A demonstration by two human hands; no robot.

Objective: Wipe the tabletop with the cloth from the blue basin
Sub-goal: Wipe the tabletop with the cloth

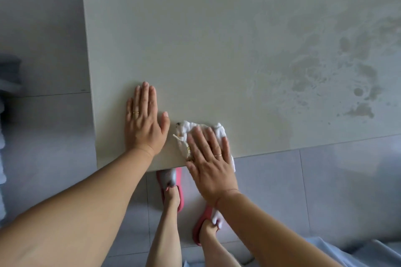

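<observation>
A pale grey tabletop (217,50) fills most of the view, with wet streaks and patches (338,71) at its right. A white cloth (195,129) lies at the table's near edge, partly hanging over it. My right hand (208,158) presses flat on the cloth, fingers spread over it. My left hand (144,121) rests flat on the bare tabletop just left of the cloth, fingers together, holding nothing. The blue basin is not in view.
Grey floor tiles (43,136) surround the table's left and near edges. My feet in pink slippers (171,184) stand under the near edge. A dark blurred object (8,76) sits at the far left.
</observation>
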